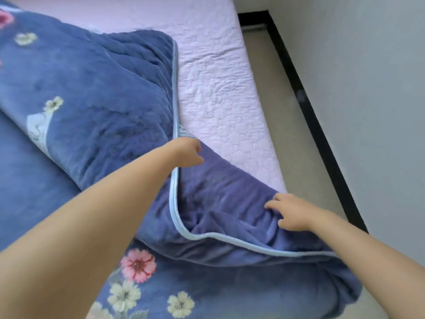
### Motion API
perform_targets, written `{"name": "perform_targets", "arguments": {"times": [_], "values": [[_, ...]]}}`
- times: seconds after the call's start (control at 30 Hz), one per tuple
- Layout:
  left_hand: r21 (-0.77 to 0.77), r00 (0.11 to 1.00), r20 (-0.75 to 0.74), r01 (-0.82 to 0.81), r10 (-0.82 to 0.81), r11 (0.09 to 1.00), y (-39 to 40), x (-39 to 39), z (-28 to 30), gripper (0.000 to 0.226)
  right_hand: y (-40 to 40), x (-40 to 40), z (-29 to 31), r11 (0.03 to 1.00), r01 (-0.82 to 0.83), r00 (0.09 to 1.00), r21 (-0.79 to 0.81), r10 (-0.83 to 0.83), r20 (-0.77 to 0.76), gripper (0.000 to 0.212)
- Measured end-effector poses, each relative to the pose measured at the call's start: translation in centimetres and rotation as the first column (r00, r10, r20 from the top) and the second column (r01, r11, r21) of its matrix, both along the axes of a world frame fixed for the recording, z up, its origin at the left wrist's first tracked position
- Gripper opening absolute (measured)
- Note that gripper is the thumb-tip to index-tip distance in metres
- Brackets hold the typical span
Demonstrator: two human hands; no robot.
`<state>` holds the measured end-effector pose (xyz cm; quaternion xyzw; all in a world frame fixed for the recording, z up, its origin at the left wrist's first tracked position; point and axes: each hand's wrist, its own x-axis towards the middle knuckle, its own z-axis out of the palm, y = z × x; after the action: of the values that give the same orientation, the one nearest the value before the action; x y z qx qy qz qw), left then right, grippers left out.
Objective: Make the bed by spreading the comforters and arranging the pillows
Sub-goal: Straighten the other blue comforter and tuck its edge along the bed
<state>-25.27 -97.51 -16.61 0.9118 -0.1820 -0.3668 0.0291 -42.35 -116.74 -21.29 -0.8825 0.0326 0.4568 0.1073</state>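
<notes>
A thick blue fleece comforter with pink and cream flowers lies bunched and folded over the left half of the bed. Its light-blue piped edge runs down the middle and curves toward the near right. My left hand reaches over that edge, fingers curled on the fabric at the fold. My right hand rests on the purple-blue underside of the comforter near the mattress side, fingers bent and pinching the cloth. No pillows are in view.
A pale pink quilted mattress cover shows bare on the right half of the bed. Beside it runs a narrow strip of beige floor, then a black baseboard and a white wall.
</notes>
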Motion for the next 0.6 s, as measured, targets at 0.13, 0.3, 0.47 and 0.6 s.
{"name": "perform_targets", "arguments": {"times": [0.13,0.3,0.47,0.6], "values": [[0.059,0.923,0.169,-0.361,0.347,0.931,2.0,4.2,-1.8,0.071,-0.8,5.3,-0.9,0.996,0.082,0.99,-0.027,-0.084,-0.115,0.036],[0.21,0.896,0.082,-0.443,0.436,0.872,3.8,5.4,-5.8,0.101,-2.3,11.4,-3.7,0.993,0.09,0.995,-0.071,-0.092,-0.036,0.043],[0.351,0.954,0.188,-0.287,0.234,0.891,3.2,6.5,-8.3,0.088,-3.0,17.0,-7.3,0.999,-0.027,0.997,-0.046,0.03,0.071,0.048],[0.415,0.948,0.212,-0.309,0.239,0.856,1.6,7.8,-9.0,0.073,-3.1,20.9,-9.6,0.982,-0.178,0.95,-0.055,0.186,0.251,0.048]]}}
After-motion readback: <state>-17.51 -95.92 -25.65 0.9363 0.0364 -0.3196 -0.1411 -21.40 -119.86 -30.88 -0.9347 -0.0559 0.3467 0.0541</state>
